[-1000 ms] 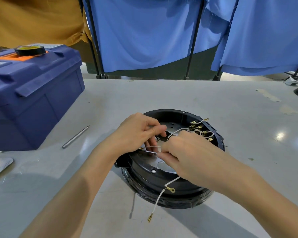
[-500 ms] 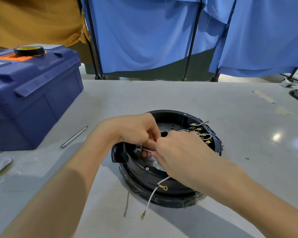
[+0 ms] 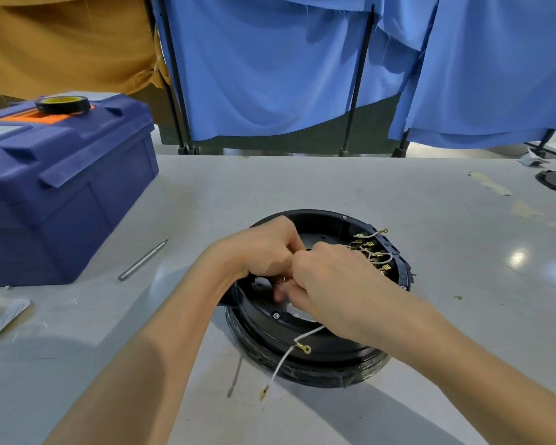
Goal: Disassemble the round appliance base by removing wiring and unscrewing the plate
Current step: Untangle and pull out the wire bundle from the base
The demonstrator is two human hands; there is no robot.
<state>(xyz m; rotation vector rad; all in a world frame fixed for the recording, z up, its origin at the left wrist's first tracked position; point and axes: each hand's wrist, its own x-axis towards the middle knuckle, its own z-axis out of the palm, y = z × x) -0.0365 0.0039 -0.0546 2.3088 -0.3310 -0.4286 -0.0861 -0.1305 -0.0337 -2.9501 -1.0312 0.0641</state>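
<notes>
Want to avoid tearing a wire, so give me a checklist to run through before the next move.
1. Base flat on the table: ok.
2. Right hand has the wire, which trails out below it: ok.
3. Left hand grip: cannot tell, fingertips hidden.
4. Terminals at the far rim cleared of wiring: not ok, white wires loop among them.
5. Plate screw out: not ok, it sits in place.
6. Driver to hand: ok, lying on the table left of the base.
</notes>
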